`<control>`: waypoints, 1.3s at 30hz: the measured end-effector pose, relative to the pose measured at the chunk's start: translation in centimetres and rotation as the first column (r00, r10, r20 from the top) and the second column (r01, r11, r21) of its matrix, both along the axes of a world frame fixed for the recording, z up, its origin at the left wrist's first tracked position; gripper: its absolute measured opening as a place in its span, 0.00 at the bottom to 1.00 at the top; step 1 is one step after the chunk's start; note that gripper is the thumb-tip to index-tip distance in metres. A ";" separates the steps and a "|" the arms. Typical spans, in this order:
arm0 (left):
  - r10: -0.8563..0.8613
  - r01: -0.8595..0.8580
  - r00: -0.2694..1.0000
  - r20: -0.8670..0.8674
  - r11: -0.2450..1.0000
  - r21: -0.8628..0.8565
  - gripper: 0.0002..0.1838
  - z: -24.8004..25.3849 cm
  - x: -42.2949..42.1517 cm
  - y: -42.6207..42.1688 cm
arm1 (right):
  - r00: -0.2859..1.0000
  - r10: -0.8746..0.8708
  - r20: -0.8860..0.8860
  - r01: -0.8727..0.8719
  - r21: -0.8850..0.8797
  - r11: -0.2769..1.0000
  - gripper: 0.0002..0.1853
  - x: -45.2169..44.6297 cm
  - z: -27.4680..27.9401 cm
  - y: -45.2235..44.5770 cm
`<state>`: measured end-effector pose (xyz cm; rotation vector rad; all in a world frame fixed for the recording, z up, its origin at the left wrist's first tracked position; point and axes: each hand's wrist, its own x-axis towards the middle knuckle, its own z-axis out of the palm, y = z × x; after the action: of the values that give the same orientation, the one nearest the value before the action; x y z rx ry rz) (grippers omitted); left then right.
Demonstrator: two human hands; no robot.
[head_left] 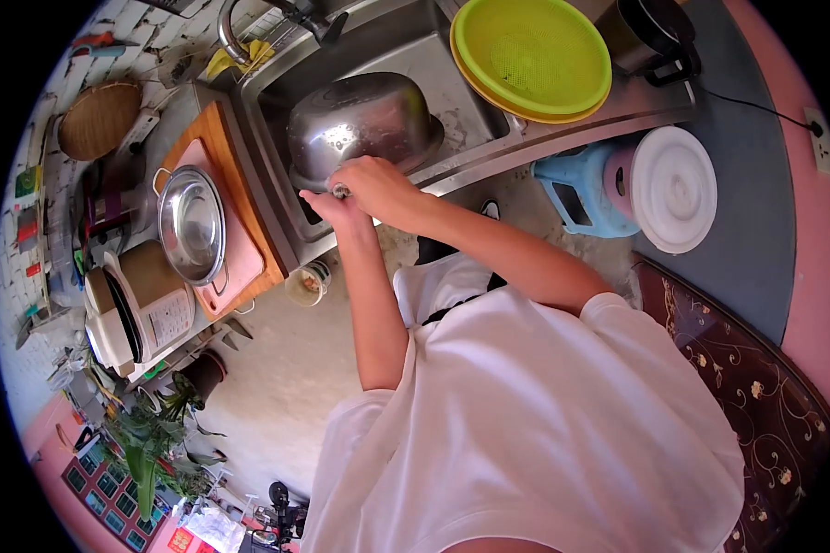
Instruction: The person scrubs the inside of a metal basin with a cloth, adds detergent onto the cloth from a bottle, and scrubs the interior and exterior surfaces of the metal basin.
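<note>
A large steel basin (364, 115) lies bottom up and wet in the sink (461, 64). My right hand (378, 189) is closed in front of the basin, round a small shiny round-ended thing (340, 191) too small to name. Close against it, my left hand (337, 212) stands with its palm up and its thumb apart. The small thing shows between the two hands. Parts of the left fingers are hidden behind the right hand.
Green and yellow colanders (530, 55) stand right of the sink, near a dark kettle (646, 37). On the left, a steel pot (192, 226) rests on a pink board (240, 249). Below are a small bucket (307, 284), a blue stool (572, 189) and a white lid (673, 189).
</note>
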<state>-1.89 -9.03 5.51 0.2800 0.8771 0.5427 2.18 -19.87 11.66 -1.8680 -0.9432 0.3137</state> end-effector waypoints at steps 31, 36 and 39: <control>0.007 -0.033 0.995 0.096 0.964 0.264 0.39 3.3 1.5 -5.2 | 0.996 -0.069 0.059 0.059 0.166 0.984 0.15 0.2 -2.3 -7.0; 0.060 -0.087 0.973 0.221 0.990 0.115 0.44 3.9 0.4 -4.6 | 0.996 0.004 0.089 -0.024 0.230 0.973 0.15 0.8 -1.8 -7.5; 0.010 -0.062 0.957 0.288 0.984 0.169 0.43 3.7 -0.3 -2.9 | 0.996 -0.070 0.057 0.065 0.074 0.995 0.16 3.6 -3.0 -10.1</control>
<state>-2.18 -11.88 9.17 0.3373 0.5539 0.6781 5.78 -29.97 8.66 -1.8475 -0.9175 0.1812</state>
